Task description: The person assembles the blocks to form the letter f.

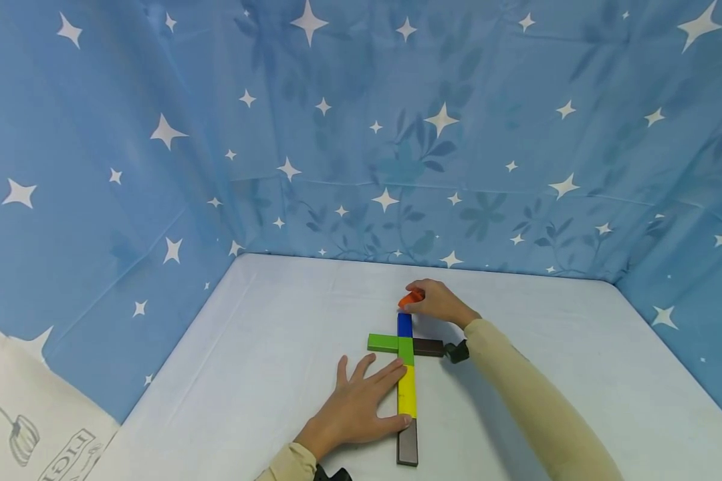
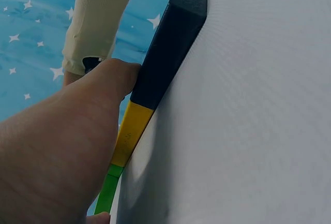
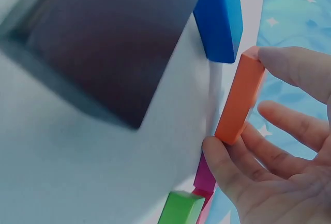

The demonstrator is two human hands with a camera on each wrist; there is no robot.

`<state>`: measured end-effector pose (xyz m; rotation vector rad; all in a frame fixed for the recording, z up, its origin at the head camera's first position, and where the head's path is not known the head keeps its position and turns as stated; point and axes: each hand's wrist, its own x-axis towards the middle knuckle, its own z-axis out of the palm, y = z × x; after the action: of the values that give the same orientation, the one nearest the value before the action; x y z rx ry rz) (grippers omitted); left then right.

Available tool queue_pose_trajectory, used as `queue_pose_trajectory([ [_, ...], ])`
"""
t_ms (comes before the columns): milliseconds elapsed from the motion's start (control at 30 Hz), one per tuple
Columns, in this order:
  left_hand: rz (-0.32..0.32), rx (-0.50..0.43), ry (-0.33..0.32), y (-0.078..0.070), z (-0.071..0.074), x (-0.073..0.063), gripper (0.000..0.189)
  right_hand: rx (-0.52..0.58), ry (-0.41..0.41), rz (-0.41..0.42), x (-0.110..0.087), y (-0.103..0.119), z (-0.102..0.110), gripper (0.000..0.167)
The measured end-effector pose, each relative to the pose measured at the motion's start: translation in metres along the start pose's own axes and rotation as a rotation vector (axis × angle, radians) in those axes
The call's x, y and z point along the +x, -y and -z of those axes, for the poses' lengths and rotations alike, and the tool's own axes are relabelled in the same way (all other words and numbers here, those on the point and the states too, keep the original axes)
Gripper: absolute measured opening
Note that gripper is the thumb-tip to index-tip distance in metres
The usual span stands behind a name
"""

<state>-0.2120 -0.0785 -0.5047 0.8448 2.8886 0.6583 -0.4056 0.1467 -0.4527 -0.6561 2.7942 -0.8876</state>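
Note:
My right hand [image 1: 438, 302] pinches an orange block [image 3: 240, 97] between thumb and fingers, just beyond the far end of a blue block [image 1: 404, 325]. Below the blue one, a cross of blocks lies on the white table: a green block [image 1: 406, 351] in the middle, another green block [image 1: 383, 343] to its left and a dark brown block [image 1: 430, 347] to its right. A yellow block [image 1: 407, 394] and a grey-brown block [image 1: 407, 444] continue the line towards me. With fingers spread, my left hand [image 1: 357, 409] rests along this line, its thumb by the yellow and grey-brown joint.
In the right wrist view, a magenta block [image 3: 205, 175] and a green block [image 3: 181, 208] stand near the fingers. The white table [image 1: 277, 314] meets a blue star-patterned curtain [image 1: 349, 133] at its back and sides. A drawn-on cream cloth [image 1: 30, 414] hangs at the left.

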Motion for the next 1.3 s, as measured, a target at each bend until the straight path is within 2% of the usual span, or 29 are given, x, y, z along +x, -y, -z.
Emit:
queue_pose_trajectory([
  [667, 0.016, 0.001, 0.013, -0.002, 0.001, 0.001, 0.080, -0.031, -0.009, -0.025, 0.000, -0.009, -0.005, 0.046],
  [933, 0.016, 0.007, 0.010, -0.001, 0.002, 0.001, 0.080, -0.057, -0.020, -0.014, 0.004, -0.008, -0.005, 0.044],
  [1300, 0.007, 0.001, 0.008, -0.001, 0.002, -0.001, 0.079, -0.041, -0.022, -0.040, 0.008, -0.006, -0.009, 0.036],
])
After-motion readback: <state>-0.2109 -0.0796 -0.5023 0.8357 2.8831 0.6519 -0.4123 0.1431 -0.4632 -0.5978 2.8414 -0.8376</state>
